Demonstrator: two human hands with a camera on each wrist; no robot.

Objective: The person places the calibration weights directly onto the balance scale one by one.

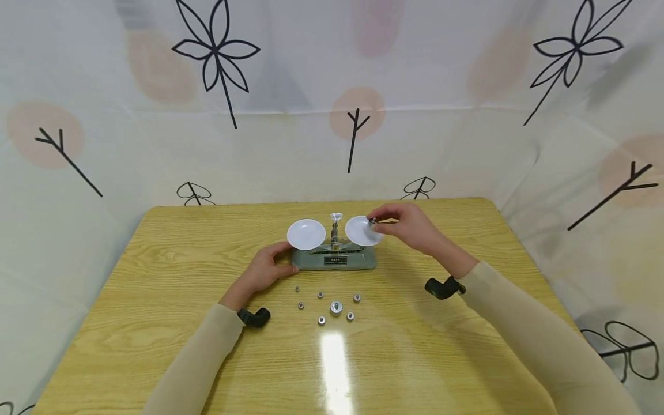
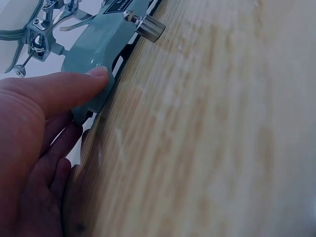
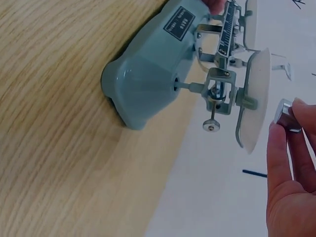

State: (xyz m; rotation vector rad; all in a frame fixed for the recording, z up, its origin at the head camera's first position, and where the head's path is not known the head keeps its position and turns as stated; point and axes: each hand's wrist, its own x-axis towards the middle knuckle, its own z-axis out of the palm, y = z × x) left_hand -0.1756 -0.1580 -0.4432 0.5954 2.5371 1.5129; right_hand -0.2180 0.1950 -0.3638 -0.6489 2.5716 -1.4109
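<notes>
A grey-green balance scale (image 1: pixel 309 261) carries a white left pan (image 1: pixel 306 234) and a white right pan (image 1: pixel 355 230). At the left end of its base, my left hand (image 1: pixel 264 268) grips with the thumb on the front edge and the other fingers behind it. Between thumb and fingertips, my right hand (image 1: pixel 412 226) pinches a shiny metal weight (image 3: pixel 286 116) over the right pan. In the right wrist view a small gap shows between that weight and the pan (image 3: pixel 257 106). The right wrist view also includes the adjusting knob (image 3: pixel 211 125) at the beam's end.
Several knobbed metal weights stand on the wooden table (image 1: pixel 155 300) in front of the scale; the biggest weight (image 1: pixel 336 309) is near their middle. A patterned cloth (image 1: pixel 290 155) hangs behind the table's back edge and at both sides.
</notes>
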